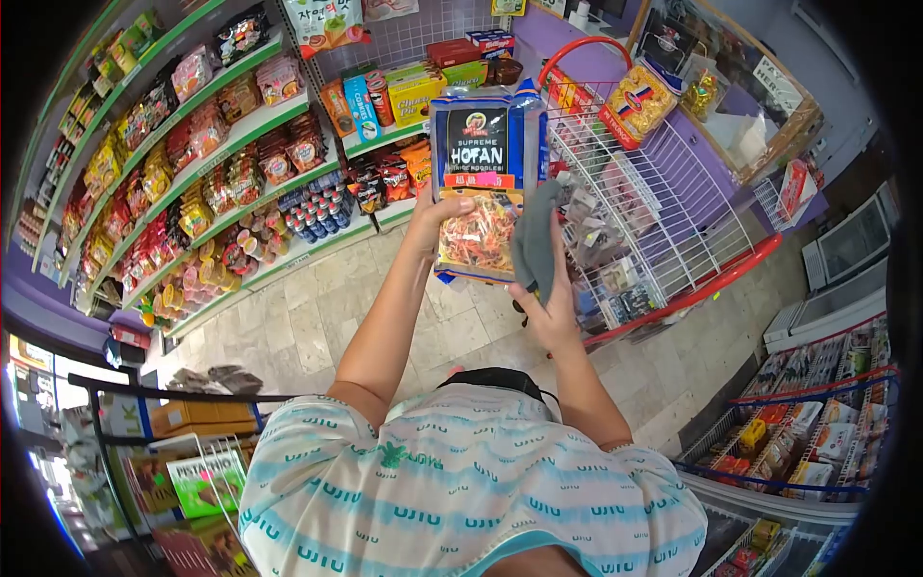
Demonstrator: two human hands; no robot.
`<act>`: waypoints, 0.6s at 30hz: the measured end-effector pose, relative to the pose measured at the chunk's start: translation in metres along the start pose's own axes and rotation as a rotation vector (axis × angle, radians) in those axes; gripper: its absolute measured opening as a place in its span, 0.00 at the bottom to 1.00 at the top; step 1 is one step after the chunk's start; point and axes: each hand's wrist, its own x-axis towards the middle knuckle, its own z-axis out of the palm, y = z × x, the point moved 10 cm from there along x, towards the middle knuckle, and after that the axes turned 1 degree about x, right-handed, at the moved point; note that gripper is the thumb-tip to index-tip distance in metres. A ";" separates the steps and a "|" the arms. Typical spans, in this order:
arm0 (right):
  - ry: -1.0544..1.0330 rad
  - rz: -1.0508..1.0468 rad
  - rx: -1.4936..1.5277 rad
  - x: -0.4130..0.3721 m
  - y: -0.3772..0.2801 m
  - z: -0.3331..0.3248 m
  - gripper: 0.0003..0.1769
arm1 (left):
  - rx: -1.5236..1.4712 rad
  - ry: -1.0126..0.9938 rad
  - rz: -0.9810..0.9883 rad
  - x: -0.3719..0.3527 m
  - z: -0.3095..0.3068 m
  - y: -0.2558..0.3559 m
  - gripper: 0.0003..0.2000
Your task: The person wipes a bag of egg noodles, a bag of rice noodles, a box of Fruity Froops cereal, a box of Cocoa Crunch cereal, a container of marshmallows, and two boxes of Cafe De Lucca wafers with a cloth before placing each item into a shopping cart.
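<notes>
**A:** Where is everything right now?

**B:** The left hand has its fingers clasped on the near left edge of the noodle packet, thumb across the front, holding it upright in the air. The right hand has its fingers closed around a grey cloth, which is pressed against the packet's right side, just beyond those fingertips.

**A:** It looks like a wipe-down. How should it go?

**B:** I'd keep the left grip low and firm so the packet doesn't twist. Then draw the cloth up from the fingers toward the far top edge in flat strokes, pressing lightly, since the noodles inside likely crack.

**A:** Any hazards?

**B:** The red-rimmed wire basket is just right of the cloth fingers, and the cloth could snag on it.
</notes>
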 end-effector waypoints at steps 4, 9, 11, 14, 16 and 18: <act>0.170 0.204 0.172 0.033 0.032 -0.013 0.34 | -0.176 -0.302 -0.252 0.023 -0.001 -0.045 0.30; 0.391 0.351 0.545 0.077 0.086 -0.041 0.26 | -0.446 -0.267 -0.425 0.050 0.008 -0.087 0.32; 0.403 0.392 0.561 0.084 0.115 -0.052 0.26 | -0.328 -0.254 -0.343 0.072 0.009 -0.080 0.33; 0.456 0.468 0.666 0.082 0.141 -0.068 0.26 | -0.182 -0.258 -0.192 0.111 0.013 -0.073 0.33; 0.422 0.502 0.594 0.078 0.157 -0.083 0.26 | 0.006 -0.205 -0.116 0.136 0.013 -0.070 0.33; 0.454 0.413 0.500 0.080 0.161 -0.112 0.25 | 0.060 -0.284 -0.145 0.156 0.029 -0.071 0.33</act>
